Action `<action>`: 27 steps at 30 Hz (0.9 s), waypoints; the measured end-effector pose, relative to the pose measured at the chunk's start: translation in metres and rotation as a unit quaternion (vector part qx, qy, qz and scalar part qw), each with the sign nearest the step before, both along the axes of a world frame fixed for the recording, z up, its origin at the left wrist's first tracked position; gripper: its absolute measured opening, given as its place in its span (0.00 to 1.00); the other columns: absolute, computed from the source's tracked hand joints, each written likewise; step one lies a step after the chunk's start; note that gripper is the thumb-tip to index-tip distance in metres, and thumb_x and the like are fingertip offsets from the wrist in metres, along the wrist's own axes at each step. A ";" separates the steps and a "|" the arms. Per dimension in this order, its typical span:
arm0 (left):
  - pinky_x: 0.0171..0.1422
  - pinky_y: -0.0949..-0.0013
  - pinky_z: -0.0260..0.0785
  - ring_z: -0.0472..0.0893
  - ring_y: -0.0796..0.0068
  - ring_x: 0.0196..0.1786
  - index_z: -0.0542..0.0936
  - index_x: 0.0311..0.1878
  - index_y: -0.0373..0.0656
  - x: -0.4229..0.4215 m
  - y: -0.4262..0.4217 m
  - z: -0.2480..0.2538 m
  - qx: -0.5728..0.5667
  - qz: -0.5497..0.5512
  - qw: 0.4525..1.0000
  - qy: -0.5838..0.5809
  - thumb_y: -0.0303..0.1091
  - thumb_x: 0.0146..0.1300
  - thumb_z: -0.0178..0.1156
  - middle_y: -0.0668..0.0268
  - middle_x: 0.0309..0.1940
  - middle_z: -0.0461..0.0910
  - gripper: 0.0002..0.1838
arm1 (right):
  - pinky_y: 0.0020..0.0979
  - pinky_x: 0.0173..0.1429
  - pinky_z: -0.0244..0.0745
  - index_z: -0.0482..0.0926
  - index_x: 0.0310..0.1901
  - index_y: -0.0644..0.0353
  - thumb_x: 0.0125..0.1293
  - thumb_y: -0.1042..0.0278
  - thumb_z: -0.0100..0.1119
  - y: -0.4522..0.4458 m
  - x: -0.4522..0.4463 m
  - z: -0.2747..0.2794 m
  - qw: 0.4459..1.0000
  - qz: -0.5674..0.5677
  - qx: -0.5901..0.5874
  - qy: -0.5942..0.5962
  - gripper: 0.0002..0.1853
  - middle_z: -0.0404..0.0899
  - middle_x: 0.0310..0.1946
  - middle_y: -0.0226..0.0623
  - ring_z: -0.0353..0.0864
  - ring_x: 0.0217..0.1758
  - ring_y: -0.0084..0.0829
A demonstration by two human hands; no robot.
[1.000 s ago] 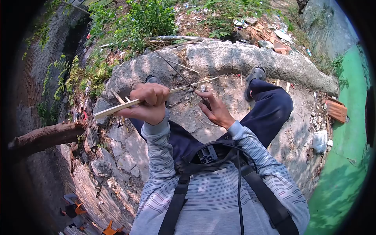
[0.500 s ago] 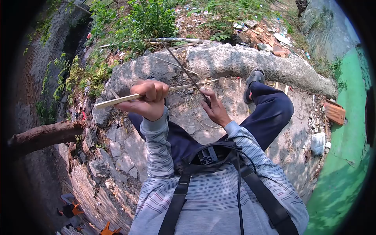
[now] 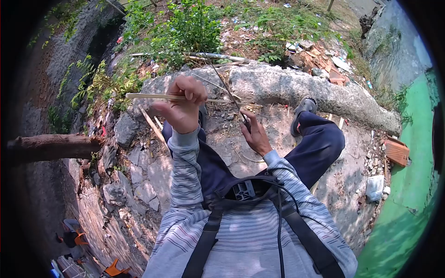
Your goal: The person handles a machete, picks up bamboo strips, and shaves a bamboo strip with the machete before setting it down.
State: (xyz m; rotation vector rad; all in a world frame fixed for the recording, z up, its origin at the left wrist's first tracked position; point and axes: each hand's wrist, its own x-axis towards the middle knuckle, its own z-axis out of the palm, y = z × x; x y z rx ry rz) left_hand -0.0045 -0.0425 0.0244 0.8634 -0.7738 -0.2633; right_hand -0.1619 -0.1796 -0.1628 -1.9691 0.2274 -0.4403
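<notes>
My left hand is raised with its fingers curled around a pale bamboo strip. The strip lies nearly level, and its far end passes behind the fingers toward the right. A long, thin knife with a dark blade is in my right hand, its black handle partly hidden by the fingers. The blade slants up and to the left, crossing near the right end of the strip; whether they touch I cannot tell. More pale strips lie on the ground beside my left forearm.
A rough concrete ledge curves past my feet, with plants and rubble behind it. A tree trunk juts in at the left. An orange brick-like block sits by the green surface. People are at the lower left.
My left hand has risen and turned, its thumb now apart from the fingers, and the strip has gone from slanted to nearly level. My right hand still holds the knife, almost unmoved.
</notes>
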 end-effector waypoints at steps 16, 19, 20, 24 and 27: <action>0.36 0.66 0.49 0.57 0.79 0.26 0.57 0.27 0.48 -0.017 -0.029 -0.060 0.055 0.095 0.993 0.040 0.62 0.78 0.46 0.74 0.22 0.55 0.30 | 0.47 0.38 0.72 0.60 0.75 0.44 0.74 0.66 0.60 -0.011 -0.002 0.004 0.998 0.026 -0.014 0.047 0.31 0.77 0.28 0.46 0.80 0.29 0.50; 0.27 0.66 0.38 0.47 0.81 0.19 0.51 0.20 0.49 -0.018 -0.035 -0.065 0.046 0.079 0.992 0.086 0.63 0.81 0.38 0.77 0.16 0.46 0.36 | 0.46 0.41 0.76 0.62 0.74 0.45 0.74 0.65 0.61 -0.014 -0.003 0.010 0.999 0.006 -0.042 -0.005 0.30 0.82 0.34 0.48 0.83 0.33 0.51; 0.26 0.66 0.38 0.47 0.81 0.19 0.51 0.19 0.48 -0.021 -0.037 -0.068 0.047 0.086 0.992 0.085 0.63 0.81 0.40 0.76 0.16 0.46 0.36 | 0.43 0.38 0.73 0.63 0.73 0.48 0.74 0.67 0.61 -0.015 -0.005 0.012 0.999 0.007 -0.039 -0.028 0.29 0.77 0.28 0.44 0.78 0.29 0.46; 0.26 0.65 0.37 0.42 0.80 0.19 0.49 0.18 0.50 -0.026 -0.046 -0.071 0.061 0.086 0.991 0.082 0.65 0.82 0.34 0.76 0.15 0.43 0.37 | 0.47 0.49 0.80 0.64 0.72 0.49 0.73 0.68 0.60 -0.018 -0.009 0.009 0.999 0.038 0.011 0.018 0.28 0.85 0.50 0.52 0.87 0.44 0.53; 0.26 0.66 0.37 0.42 0.80 0.19 0.49 0.18 0.49 -0.025 -0.046 -0.073 0.051 0.067 0.995 0.060 0.64 0.82 0.35 0.76 0.14 0.43 0.37 | 0.46 0.51 0.80 0.65 0.71 0.52 0.73 0.72 0.59 -0.020 -0.005 -0.011 1.000 0.002 -0.004 0.031 0.27 0.83 0.55 0.54 0.87 0.46 0.52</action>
